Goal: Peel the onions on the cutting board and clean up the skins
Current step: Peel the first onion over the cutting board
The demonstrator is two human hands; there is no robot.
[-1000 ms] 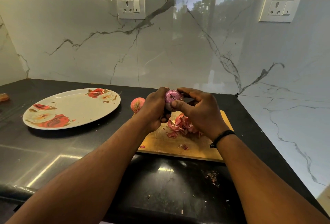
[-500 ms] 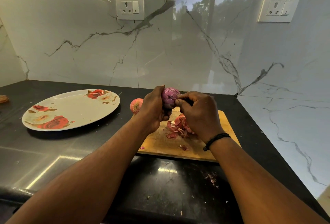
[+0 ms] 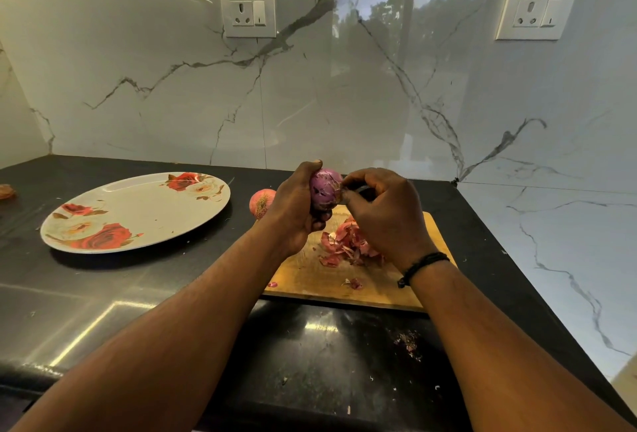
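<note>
**Purple onion held above the board, skins piled beneath**

Both hands are raised over the rectangular wooden cutting board (image 3: 344, 290), which lies on the glossy black stone desk (image 3: 138, 293) near the right corner of the marble-patterned wall. The left hand (image 3: 293, 211) has its fingers curled round a round purple onion (image 3: 324, 188), mostly bare of its dry skin, gripping it from the left and underneath. The right hand (image 3: 386, 214) meets the onion's right side, thumb and forefinger pinched at a bit of its skin there; a dark object shows between those fingers, but I cannot tell what it is. A black band (image 3: 422, 266) circles the right wrist.

Directly below the hands, a loose heap of reddish-pink onion skins (image 3: 344, 242) sits on the board, with a couple of stray scraps nearer its front edge. A second, orange-pink unpeeled onion (image 3: 262, 202) rests at the board's far-left corner, partly hidden behind the left hand.

To the left, well apart from the board, lies a large oval white plate printed with red roses (image 3: 138, 211); nothing is in it. Small flecks of skin dot the desk in front of the board.
</note>
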